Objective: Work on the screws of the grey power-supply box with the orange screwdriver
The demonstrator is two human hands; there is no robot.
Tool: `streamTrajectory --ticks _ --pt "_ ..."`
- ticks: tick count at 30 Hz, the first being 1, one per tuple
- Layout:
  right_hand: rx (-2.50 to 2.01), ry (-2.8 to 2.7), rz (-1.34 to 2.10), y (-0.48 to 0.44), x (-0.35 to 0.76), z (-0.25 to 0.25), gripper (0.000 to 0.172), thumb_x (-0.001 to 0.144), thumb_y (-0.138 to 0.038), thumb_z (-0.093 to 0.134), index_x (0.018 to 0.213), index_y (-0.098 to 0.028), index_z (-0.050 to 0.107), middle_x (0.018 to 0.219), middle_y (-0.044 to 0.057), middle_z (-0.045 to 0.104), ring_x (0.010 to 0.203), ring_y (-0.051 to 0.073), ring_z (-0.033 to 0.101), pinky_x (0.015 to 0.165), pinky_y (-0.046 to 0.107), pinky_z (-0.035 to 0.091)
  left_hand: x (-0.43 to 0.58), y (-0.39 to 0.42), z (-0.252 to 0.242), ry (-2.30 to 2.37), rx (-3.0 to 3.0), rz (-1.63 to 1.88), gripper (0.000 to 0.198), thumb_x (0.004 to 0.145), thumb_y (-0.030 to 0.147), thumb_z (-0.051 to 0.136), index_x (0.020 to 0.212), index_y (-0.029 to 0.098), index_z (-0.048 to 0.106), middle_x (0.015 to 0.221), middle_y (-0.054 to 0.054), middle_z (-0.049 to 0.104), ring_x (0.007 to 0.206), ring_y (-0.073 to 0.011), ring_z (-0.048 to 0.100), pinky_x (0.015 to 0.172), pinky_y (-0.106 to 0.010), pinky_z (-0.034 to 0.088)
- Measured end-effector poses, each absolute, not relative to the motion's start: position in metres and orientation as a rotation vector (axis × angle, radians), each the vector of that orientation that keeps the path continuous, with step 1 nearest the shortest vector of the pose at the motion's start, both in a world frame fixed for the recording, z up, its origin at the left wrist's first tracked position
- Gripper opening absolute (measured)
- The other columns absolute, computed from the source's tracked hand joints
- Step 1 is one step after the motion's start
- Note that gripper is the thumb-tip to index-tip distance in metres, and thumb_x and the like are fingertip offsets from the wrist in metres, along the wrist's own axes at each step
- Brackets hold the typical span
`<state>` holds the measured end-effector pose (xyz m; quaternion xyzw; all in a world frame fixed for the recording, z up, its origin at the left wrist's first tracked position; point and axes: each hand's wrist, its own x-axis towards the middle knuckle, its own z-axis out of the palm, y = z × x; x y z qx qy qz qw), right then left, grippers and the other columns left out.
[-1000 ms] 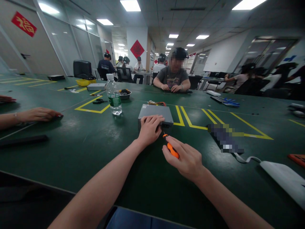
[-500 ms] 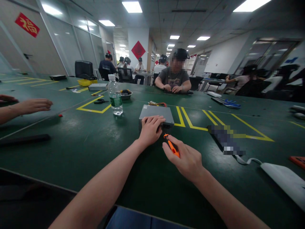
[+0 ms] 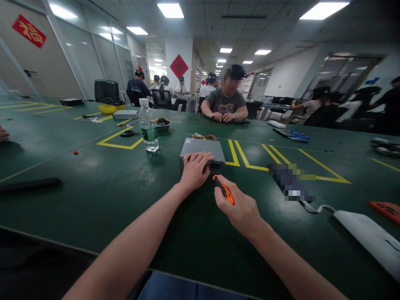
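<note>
A grey metal computer power supply unit (image 3: pixel 203 146) lies on the green table, coloured wires (image 3: pixel 204 136) sticking out behind it. My left hand (image 3: pixel 196 168) grips its near edge, with the fingers across the top and the thumb down by the front face. In my right hand (image 3: pixel 239 204) is an orange-and-black screwdriver (image 3: pixel 225 191), its shaft pointing at the front face of the unit. The screwdriver's tip is close to my left thumb; whether it touches a screw cannot be made out.
Left of the unit stands a water bottle (image 3: pixel 149 127), with a metal bowl (image 3: pixel 163 124) behind it. A black bar (image 3: pixel 31 185) lies at left. To the right are a blurred dark device (image 3: pixel 289 181), a white power bank-like slab (image 3: pixel 365 237) and an orange object (image 3: pixel 387 211). A person (image 3: pixel 225 98) sits opposite.
My hands keep their hold on the power supply unit and screwdriver, which has turned slightly. At the left, another person's hand has drawn back almost out of view. The whole view has shifted a little.
</note>
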<state>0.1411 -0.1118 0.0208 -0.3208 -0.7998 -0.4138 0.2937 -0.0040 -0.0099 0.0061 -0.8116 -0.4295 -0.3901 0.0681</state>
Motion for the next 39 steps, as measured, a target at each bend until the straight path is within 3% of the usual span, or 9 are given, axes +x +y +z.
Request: streamTrajectory --ticks 4,10,16,21,26,30,35,39 --pt "-0.893 -2.027 -1.162 -0.111 0.141 0.019 0.010 0.082 -0.014 0.056 0.091 -0.017 0.052 0.093 0.011 0.065 0.070 0.011 0.063 0.061 0.019 0.046 -0.005 -0.011 0.008 -1.291 -2.453 -1.171 0.030 0.083 0.019 0.045 0.110 0.028 0.053 0.122 0.001 0.056 0.115 -0.0183 0.044 0.094 -0.039 0.024" --pt "-0.973 -1.993 -1.193 -0.115 0.135 0.022 0.008 0.082 -0.022 0.057 0.084 -0.017 0.052 0.066 0.000 0.061 0.055 0.010 0.053 0.057 0.024 0.037 -0.006 -0.012 0.009 -1.274 -2.472 -1.169 0.030 0.085 0.017 0.042 0.111 0.027 0.053 0.123 0.000 0.056 0.116 -0.0177 0.044 0.095 -0.038 0.023" --pt "-1.193 -2.074 -1.161 -0.128 0.129 0.012 0.017 0.084 -0.018 0.048 0.099 -0.012 0.049 0.080 0.005 0.061 0.064 0.014 0.054 0.064 0.028 0.036 -0.006 -0.008 0.007 -1.262 -2.472 -1.184 0.030 0.085 0.016 0.042 0.111 0.028 0.052 0.122 0.003 0.056 0.116 -0.0164 0.044 0.095 -0.037 0.024" --pt "-1.381 -2.105 -1.139 -0.140 0.117 0.010 0.014 0.087 -0.026 0.045 0.084 -0.014 0.052 0.057 -0.001 0.053 0.049 0.012 0.050 0.054 0.027 0.030 -0.006 -0.007 0.007 -1.267 -2.466 -1.183 0.031 0.085 0.014 0.042 0.110 0.029 0.052 0.123 0.004 0.056 0.116 -0.0163 0.043 0.095 -0.038 0.023" --pt "-1.727 -1.958 -0.903 -0.143 0.105 0.031 0.022 0.090 -0.034 0.039 0.078 -0.018 0.048 0.046 -0.003 0.051 0.040 0.013 0.051 0.047 0.025 0.025 -0.006 -0.009 0.008 -1.269 -2.467 -1.173 0.030 0.086 0.015 0.041 0.110 0.029 0.052 0.122 0.004 0.056 0.116 -0.0164 0.044 0.094 -0.038 0.024" --pt "-2.067 -1.782 -0.485 -0.145 0.097 0.050 0.024 0.091 -0.039 0.032 0.080 -0.020 0.043 0.046 -0.002 0.052 0.039 0.016 0.052 0.040 0.022 0.018 -0.005 -0.009 0.008 -1.275 -2.462 -1.188 0.029 0.086 0.016 0.042 0.109 0.029 0.053 0.121 0.004 0.057 0.115 -0.0164 0.045 0.093 -0.038 0.025" --pt "-2.109 -1.629 -0.154 -0.147 0.085 0.049 0.026 0.093 -0.041 0.026 0.082 -0.020 0.038 0.054 0.000 0.056 0.046 0.016 0.056 0.040 0.021 0.022 -0.005 -0.009 0.008 -1.274 -2.450 -1.224 0.030 0.084 0.015 0.043 0.108 0.029 0.054 0.119 0.004 0.058 0.113 -0.0161 0.046 0.093 -0.038 0.025" --pt "-2.055 -1.634 -0.136 -0.147 0.083 0.039 0.026 0.093 -0.041 0.025 0.083 -0.020 0.037 0.053 -0.001 0.055 0.045 0.016 0.056 0.041 0.020 0.023 -0.006 -0.009 0.008 -1.270 -2.453 -1.223 0.030 0.085 0.015 0.042 0.108 0.029 0.054 0.120 0.003 0.058 0.113 -0.0165 0.046 0.094 -0.039 0.026"
